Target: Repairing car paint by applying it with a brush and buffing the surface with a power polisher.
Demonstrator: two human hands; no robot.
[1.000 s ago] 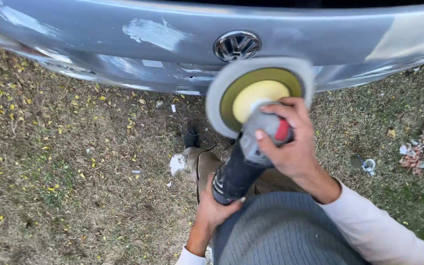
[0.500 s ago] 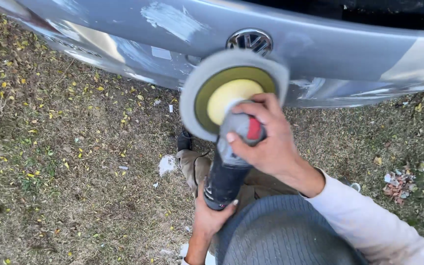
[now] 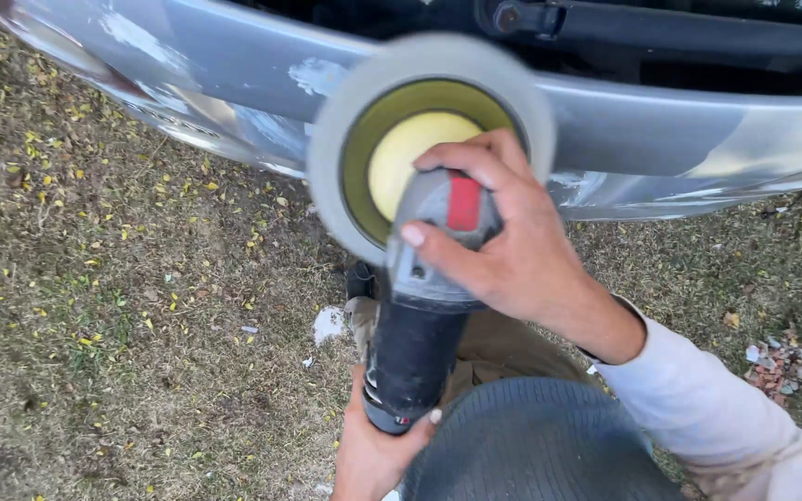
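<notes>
With the right hand [image 3: 512, 246] clamped over the sander [image 3: 424, 306] head and the left hand [image 3: 373, 455] gripping its tail, keep the disc [image 3: 345, 139] flat against the car panel [image 3: 661, 139].

No packages, labels, signs or screens in view

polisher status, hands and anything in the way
Right hand grips polisher head; left hand holds its rear end. Pad against the grey car panel. Nothing between pad and panel.
</notes>
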